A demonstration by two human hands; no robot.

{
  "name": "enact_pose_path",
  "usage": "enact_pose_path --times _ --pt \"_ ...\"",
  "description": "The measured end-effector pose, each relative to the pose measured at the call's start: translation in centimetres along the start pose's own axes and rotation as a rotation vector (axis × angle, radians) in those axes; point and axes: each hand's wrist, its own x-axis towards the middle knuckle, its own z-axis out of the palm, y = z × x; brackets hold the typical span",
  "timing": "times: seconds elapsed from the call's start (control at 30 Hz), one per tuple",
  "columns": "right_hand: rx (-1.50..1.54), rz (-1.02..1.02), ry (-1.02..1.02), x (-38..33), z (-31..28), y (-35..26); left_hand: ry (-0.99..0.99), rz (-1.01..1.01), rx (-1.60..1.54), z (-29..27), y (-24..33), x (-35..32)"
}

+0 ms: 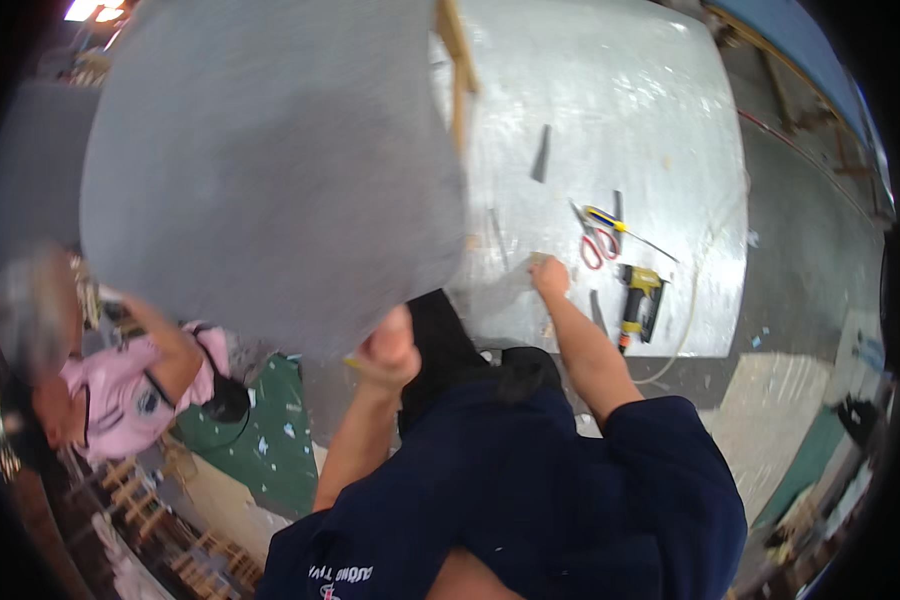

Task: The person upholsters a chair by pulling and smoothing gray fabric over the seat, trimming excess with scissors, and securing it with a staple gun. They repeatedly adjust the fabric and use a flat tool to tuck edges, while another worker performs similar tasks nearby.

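Note:
A large grey fabric-covered piece (270,180) fills the upper left and overhangs the table's left side. At its lower right corner is my left hand (388,352), slightly blurred, with its fingers curled closed against the fabric edge. My right hand (550,276) rests low on the silvery, plastic-covered table (650,120), its fingers pinched together. Whatever it holds, if anything, is too small to name. Right of that hand lie red-handled scissors (594,246), a yellow-and-blue screwdriver (610,220) and a yellow-and-black air stapler (640,300).
A pale hose (692,330) curves along the table's right side. Dark strips (541,155) lie on the tabletop. A wooden bar (457,60) shows beside the grey piece. At left, a person in a pink shirt (135,395) works close by. Green sheeting (270,425) covers some floor.

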Motion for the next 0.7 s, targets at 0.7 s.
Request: enact_pose_path --times 0.7 --pt "0.3 -1.34 0.687 -29.7 -37.4 -25.4 -0.029 -0.169 -0.189 2.9 2.6 3.1"
